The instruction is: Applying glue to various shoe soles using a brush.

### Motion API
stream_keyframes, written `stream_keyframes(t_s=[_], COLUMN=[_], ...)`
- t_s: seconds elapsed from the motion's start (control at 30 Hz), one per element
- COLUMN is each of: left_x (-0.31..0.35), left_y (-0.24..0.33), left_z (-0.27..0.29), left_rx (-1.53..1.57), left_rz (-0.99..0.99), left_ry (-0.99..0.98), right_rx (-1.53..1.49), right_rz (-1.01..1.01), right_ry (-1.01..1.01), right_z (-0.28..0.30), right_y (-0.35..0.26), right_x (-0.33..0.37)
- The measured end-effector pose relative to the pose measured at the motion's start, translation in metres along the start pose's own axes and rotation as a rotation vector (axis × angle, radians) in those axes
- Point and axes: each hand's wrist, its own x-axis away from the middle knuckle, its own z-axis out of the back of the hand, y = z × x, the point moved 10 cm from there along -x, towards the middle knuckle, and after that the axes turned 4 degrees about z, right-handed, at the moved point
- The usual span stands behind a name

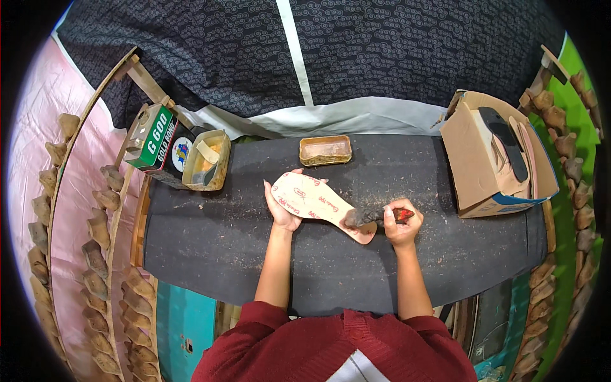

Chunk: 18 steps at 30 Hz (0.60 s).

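My left hand (284,213) holds a tan shoe insole (312,197) by its wide end, with the thumb along the near left edge and fingertips showing past its far edge. The insole, pale with red printed marks, is tilted above the dark-covered table. My right hand (403,229) is closed around a brush whose dark, shaggy bristles (364,218) touch the insole near its narrow heel end. A dark handle end with red on it sticks out beyond my right fist.
Beyond the insole sits a small amber-stained tray (326,162). At the left are a green-and-black metal can (154,141) and a yellowish tub (221,175) with a spatula-like tool. A cardboard box (468,172) of soles stands right. Racks of shoe lasts (97,228) flank the table (216,254).
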Motion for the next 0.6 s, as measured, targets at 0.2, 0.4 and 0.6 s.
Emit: stream_keyframes(t_s=[0.2,0.4,0.6], left_x=[0.0,-0.006,-0.007], left_y=[-0.013,-0.014,-0.01], left_z=[0.005,0.008,0.014], left_rx=[-0.022,0.005,-0.104], left_rz=[0.114,0.094,0.025], left_ry=[-0.059,-0.037,-0.045], right_rx=[-0.361,-0.274,-0.082], right_rz=[-0.264,-0.26,-0.267], right_ry=[0.015,-0.135,-0.213], right_z=[-0.024,-0.051,-0.037], right_y=[0.02,0.017,0.01], right_x=[0.023,0.028,0.018])
